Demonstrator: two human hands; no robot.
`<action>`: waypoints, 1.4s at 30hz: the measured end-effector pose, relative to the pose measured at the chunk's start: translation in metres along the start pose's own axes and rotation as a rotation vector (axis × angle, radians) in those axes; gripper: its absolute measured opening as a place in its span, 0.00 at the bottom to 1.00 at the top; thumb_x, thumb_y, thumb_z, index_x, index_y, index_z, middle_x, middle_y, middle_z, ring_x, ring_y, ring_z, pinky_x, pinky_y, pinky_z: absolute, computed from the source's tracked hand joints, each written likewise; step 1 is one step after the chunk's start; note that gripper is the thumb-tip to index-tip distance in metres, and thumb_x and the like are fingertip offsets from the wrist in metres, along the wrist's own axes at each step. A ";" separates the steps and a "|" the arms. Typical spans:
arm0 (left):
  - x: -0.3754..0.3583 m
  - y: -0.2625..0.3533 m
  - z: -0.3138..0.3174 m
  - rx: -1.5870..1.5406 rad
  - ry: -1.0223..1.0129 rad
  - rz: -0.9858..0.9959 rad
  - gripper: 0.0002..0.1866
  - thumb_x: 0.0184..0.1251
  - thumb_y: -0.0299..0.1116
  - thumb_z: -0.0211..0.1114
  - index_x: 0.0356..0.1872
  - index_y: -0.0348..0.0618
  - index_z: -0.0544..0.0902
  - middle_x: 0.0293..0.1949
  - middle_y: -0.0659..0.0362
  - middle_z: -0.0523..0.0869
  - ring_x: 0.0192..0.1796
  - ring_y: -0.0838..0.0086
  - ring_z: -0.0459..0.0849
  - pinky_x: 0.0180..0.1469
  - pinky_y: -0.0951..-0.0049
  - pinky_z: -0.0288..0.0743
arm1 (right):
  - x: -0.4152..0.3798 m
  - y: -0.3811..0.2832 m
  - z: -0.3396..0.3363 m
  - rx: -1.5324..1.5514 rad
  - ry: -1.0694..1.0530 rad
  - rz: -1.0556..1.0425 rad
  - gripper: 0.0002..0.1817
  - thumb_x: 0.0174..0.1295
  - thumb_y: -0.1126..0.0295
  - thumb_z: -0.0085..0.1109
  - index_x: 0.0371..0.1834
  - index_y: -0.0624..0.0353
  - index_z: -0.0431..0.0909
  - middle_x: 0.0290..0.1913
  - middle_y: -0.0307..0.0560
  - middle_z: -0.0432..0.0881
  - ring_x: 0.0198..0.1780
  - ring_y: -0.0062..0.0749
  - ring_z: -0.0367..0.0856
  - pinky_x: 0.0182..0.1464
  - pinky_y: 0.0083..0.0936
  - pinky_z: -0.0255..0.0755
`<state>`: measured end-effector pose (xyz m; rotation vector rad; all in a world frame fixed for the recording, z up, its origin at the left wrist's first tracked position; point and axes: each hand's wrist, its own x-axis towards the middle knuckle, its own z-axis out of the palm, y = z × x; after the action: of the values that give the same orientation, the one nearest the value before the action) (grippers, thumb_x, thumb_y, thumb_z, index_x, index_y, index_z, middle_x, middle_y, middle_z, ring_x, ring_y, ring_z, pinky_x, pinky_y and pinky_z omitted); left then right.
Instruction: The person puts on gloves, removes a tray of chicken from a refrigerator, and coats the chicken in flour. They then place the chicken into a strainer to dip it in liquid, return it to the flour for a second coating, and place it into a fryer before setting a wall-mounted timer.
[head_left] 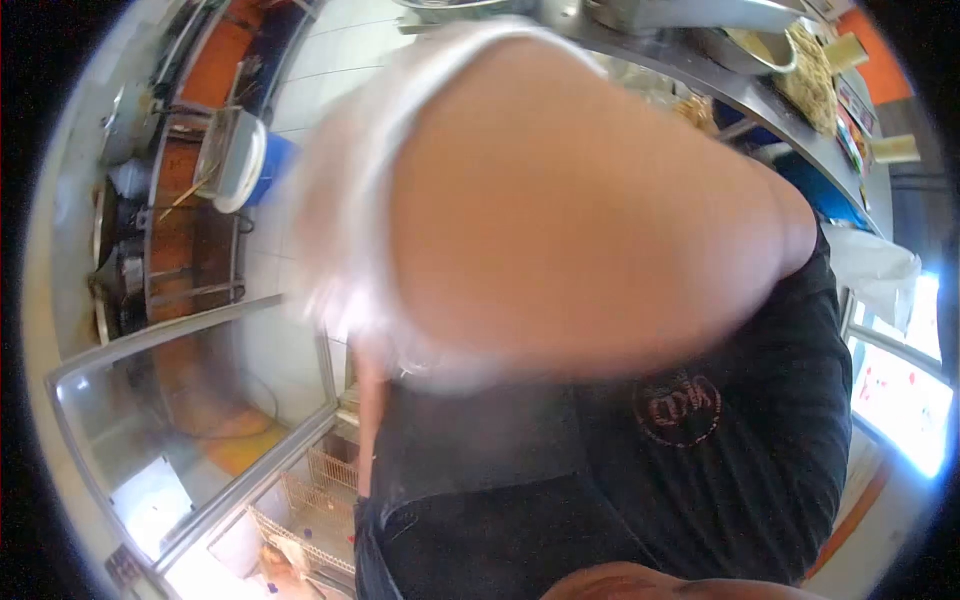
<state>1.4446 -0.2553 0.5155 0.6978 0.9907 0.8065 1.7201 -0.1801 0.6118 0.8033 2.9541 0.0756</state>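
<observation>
A large forearm, close to the camera, reaches across from the black sleeve on the right side. At its end my right hand (335, 215) is smeared by motion inside a whitish, partly see-through covering (372, 170) that looks like a plastic glove. Its fingers and anything in them cannot be made out. My left forearm (370, 430) rises, thin and bare, from the other sleeve. The left hand itself is hidden behind the blurred glove. Below the raised arm is my black shirt (600, 480), with a round printed logo on the chest.
A glass-sided case (200, 400) with wire baskets (300, 500) and some food stands at the lower left. Beyond it, a blue bucket (275, 165) is on white floor tiles (315, 75). Dark pans (125, 260) line the left; a steel counter (740, 100) carries bowls at the upper right.
</observation>
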 end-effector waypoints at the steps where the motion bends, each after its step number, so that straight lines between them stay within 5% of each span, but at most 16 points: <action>1: 0.001 -0.004 -0.009 -0.009 0.071 0.034 0.35 0.50 0.26 0.56 0.66 0.32 0.69 0.61 0.42 0.77 0.57 0.61 0.84 0.55 0.64 0.82 | 0.005 0.005 -0.002 -0.037 -0.009 0.011 0.10 0.61 0.63 0.63 0.37 0.57 0.85 0.38 0.52 0.85 0.41 0.42 0.86 0.40 0.35 0.81; 4: -0.006 -0.032 -0.050 0.305 0.304 0.136 0.35 0.50 0.26 0.56 0.66 0.31 0.69 0.58 0.46 0.79 0.54 0.65 0.83 0.57 0.68 0.77 | 0.026 -0.006 0.002 -0.093 -0.172 0.049 0.09 0.59 0.64 0.64 0.35 0.57 0.86 0.36 0.51 0.85 0.39 0.42 0.87 0.37 0.34 0.82; 7: -0.011 -0.031 -0.059 0.178 0.255 0.104 0.35 0.50 0.26 0.56 0.66 0.32 0.69 0.55 0.50 0.80 0.53 0.68 0.81 0.59 0.71 0.72 | 0.032 -0.017 0.020 0.129 -0.390 0.386 0.12 0.58 0.68 0.63 0.41 0.63 0.86 0.38 0.53 0.85 0.41 0.44 0.87 0.39 0.34 0.82; 11: -0.008 -0.025 -0.043 0.258 0.211 0.081 0.34 0.50 0.24 0.56 0.65 0.32 0.70 0.53 0.53 0.81 0.54 0.70 0.80 0.59 0.71 0.72 | 0.017 -0.024 0.046 -0.076 -0.313 0.200 0.14 0.57 0.69 0.61 0.44 0.65 0.85 0.45 0.52 0.84 0.50 0.42 0.83 0.49 0.38 0.75; 17: -0.008 -0.033 -0.049 0.189 0.223 0.108 0.34 0.51 0.24 0.54 0.67 0.33 0.69 0.53 0.54 0.81 0.54 0.71 0.80 0.59 0.72 0.72 | 0.024 -0.042 0.055 -0.029 -0.137 0.396 0.15 0.57 0.64 0.62 0.44 0.59 0.86 0.53 0.52 0.80 0.56 0.45 0.77 0.56 0.41 0.68; 23: -0.012 -0.030 -0.047 0.204 0.202 0.078 0.34 0.51 0.23 0.53 0.66 0.33 0.70 0.51 0.55 0.81 0.52 0.73 0.79 0.56 0.73 0.73 | 0.023 -0.041 0.037 0.034 -0.311 0.146 0.14 0.58 0.59 0.57 0.40 0.54 0.85 0.45 0.50 0.83 0.50 0.47 0.79 0.56 0.45 0.69; 26: -0.015 -0.034 -0.051 0.216 0.236 0.101 0.34 0.51 0.23 0.53 0.67 0.33 0.70 0.51 0.55 0.81 0.51 0.74 0.79 0.55 0.74 0.73 | 0.021 -0.039 0.060 0.114 -0.183 0.107 0.12 0.55 0.61 0.59 0.36 0.55 0.85 0.42 0.51 0.84 0.50 0.48 0.80 0.57 0.47 0.69; 29: -0.021 -0.028 -0.047 0.216 0.277 0.088 0.35 0.51 0.23 0.53 0.67 0.33 0.69 0.52 0.55 0.81 0.51 0.73 0.79 0.55 0.74 0.72 | 0.019 -0.032 0.079 0.251 0.392 0.000 0.12 0.52 0.63 0.60 0.36 0.57 0.84 0.43 0.51 0.84 0.51 0.47 0.80 0.58 0.45 0.70; 32: -0.024 -0.024 -0.039 0.272 0.311 0.142 0.33 0.50 0.25 0.56 0.64 0.33 0.72 0.49 0.53 0.82 0.49 0.69 0.80 0.52 0.72 0.74 | 0.030 -0.026 0.064 0.178 0.232 -0.159 0.14 0.51 0.65 0.60 0.40 0.57 0.84 0.44 0.51 0.84 0.50 0.45 0.81 0.58 0.40 0.70; 34: -0.026 -0.023 -0.038 0.250 0.291 0.163 0.35 0.50 0.23 0.55 0.67 0.33 0.70 0.53 0.54 0.81 0.53 0.71 0.79 0.56 0.73 0.72 | 0.036 -0.025 0.067 0.166 0.107 -0.151 0.15 0.51 0.67 0.60 0.42 0.57 0.83 0.44 0.51 0.84 0.52 0.44 0.81 0.59 0.38 0.70; 38: -0.023 -0.020 -0.040 0.280 0.274 0.132 0.37 0.50 0.22 0.55 0.69 0.34 0.68 0.55 0.54 0.81 0.56 0.71 0.79 0.59 0.73 0.71 | 0.043 -0.033 0.069 0.341 0.206 -0.090 0.15 0.51 0.68 0.59 0.42 0.57 0.84 0.43 0.53 0.85 0.51 0.43 0.82 0.56 0.36 0.73; 42: -0.020 -0.022 -0.041 0.289 0.248 0.157 0.37 0.49 0.22 0.55 0.68 0.34 0.69 0.55 0.54 0.81 0.56 0.71 0.79 0.59 0.73 0.71 | 0.043 -0.030 0.084 0.312 -0.054 -0.069 0.19 0.51 0.65 0.62 0.48 0.57 0.80 0.48 0.55 0.82 0.48 0.50 0.81 0.53 0.41 0.74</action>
<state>1.4071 -0.2776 0.4908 0.9487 1.3050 0.9113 1.6755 -0.1824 0.5233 0.7183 2.9783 -0.4135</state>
